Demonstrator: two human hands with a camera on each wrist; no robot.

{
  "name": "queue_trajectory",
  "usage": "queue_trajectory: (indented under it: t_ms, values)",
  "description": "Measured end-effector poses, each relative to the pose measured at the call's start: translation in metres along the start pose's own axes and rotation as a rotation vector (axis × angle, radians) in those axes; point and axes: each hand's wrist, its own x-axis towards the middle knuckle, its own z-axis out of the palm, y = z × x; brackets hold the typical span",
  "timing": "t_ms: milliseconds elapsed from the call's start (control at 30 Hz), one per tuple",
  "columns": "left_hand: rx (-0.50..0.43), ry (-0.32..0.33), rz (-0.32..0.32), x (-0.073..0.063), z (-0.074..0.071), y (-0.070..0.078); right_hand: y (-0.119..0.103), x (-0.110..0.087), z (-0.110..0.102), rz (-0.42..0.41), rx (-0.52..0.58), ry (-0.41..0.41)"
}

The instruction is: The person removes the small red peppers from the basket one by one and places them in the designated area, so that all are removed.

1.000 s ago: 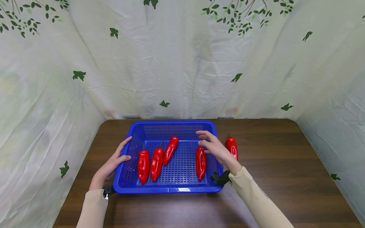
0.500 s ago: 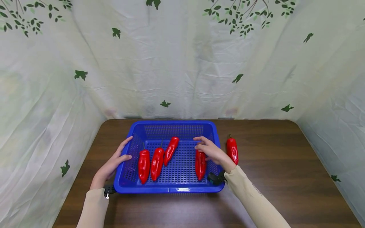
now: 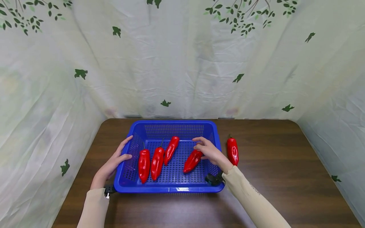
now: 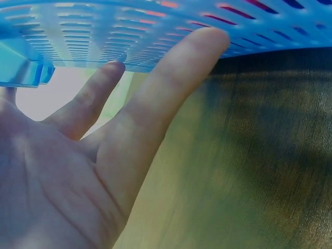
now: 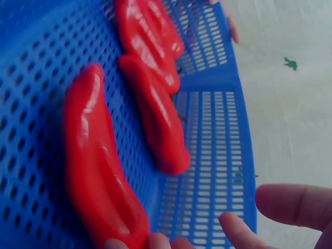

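Note:
In the head view, a blue plastic basket [image 3: 142,190] with slotted walls holds several glossy red peppers. My right hand [image 3: 211,153] reaches over its right side and pinches the upper end of one red pepper [image 3: 191,163], which lies tilted, its tip toward the lower left. Fingertips [image 5: 158,241] show at that pepper's near end in the right wrist view. Along the basket's left side lies my left hand [image 3: 112,165], thumb and fingers extended; in the left wrist view its thumb [image 4: 171,78] is straight against the slotted wall.
Left in the basket lie a red pepper [image 3: 144,166], a second pepper [image 3: 157,163] and a slanted third pepper [image 3: 171,150]. Outside, on the brown wooden table [image 3: 279,171], another red pepper [image 3: 232,152] lies right of the basket. A leaf-printed white curtain [image 3: 182,63] stands behind.
My right hand has lowered slightly and moved left onto the right-hand pepper. That pepper has swung from nearly straight to slanted, its tip going left. The left hand stays at the basket's side.

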Motion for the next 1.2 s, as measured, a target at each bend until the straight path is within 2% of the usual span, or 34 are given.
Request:
queue_trajectory:
  t_ms: [333, 767, 933, 1200]
  values:
    - [-0.013, -0.007, 0.001, 0.000, 0.000, 0.001, -0.003, -0.006, -0.003, 0.029, -0.134, -0.028]
    - [0.004, -0.001, -0.008, 0.000, 0.001, 0.000, -0.002, 0.004, 0.004, 0.017, -0.025, -0.068]
    - [0.000, -0.001, -0.009, 0.000, 0.002, 0.000, 0.003, 0.008, 0.005, 0.021, -0.101, -0.067]
    - [-0.008, 0.000, -0.002, 0.000, 0.001, 0.000, 0.003, 0.012, 0.006, 0.031, -0.175, -0.115]
